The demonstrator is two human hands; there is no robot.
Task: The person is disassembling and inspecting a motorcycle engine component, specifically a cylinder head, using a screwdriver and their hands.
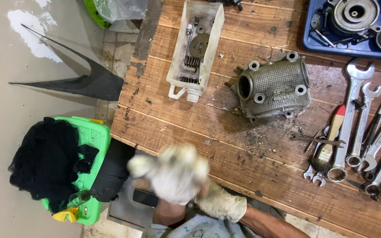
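Two gloved hands meet at the near edge of a worn plank workbench.

The left hand, in a dirty white knit glove, is blurred, and the right hand sits just beside it, touching; whether either is clenched or grasping anything cannot be told. On the bench lie one ribbed grey metal cylinder head at the centre, one cut-open white plastic jug holding a gear and springs at the far left, one blue tray of round metal parts at the far right, and about seven steel spanners along the right, beside one brush. The planks are stained and gritty. Left of the bench, on a pale floor, stands one green plastic stool draped with black cloth.
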